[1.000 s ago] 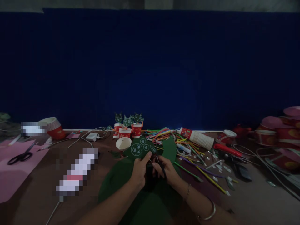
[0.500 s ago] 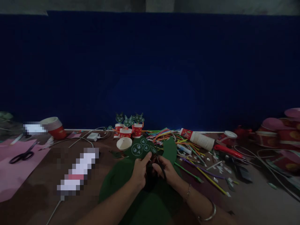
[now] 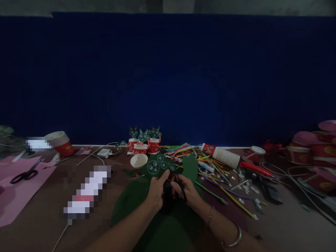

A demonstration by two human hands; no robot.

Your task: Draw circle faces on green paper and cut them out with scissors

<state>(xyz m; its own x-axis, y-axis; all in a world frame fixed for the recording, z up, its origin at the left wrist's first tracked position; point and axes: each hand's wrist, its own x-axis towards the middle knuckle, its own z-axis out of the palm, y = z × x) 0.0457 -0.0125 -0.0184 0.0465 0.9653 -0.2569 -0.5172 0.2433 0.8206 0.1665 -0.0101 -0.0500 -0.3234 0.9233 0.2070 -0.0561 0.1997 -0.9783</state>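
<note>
My left hand [image 3: 157,190] pinches a dark green sheet of paper [image 3: 147,170], its thumb on top. White line drawings [image 3: 154,164] of a face and small rounded shapes mark the sheet. Close by on the right, my right hand [image 3: 187,189] is closed on scissors [image 3: 183,190] with black handles; the blades are mostly hidden between the hands at the paper's edge. Beyond my right hand lies a curved strip of green paper [image 3: 190,168]. More dark green paper [image 3: 128,206] spreads under my forearms.
Red paper cups with cat-face cutouts [image 3: 143,136] stand at the back beside a white-rimmed cup [image 3: 139,161]. Colourful pipe cleaners [image 3: 181,150], a stack of cups [image 3: 223,155] and paper scraps lie right. Another pair of scissors [image 3: 25,176] rests on pink paper [image 3: 15,210] at left.
My right hand's fingers and the scissors have shifted very slightly beside the paper. My left hand keeps its pinch, and the things on the table stay where they were.
</note>
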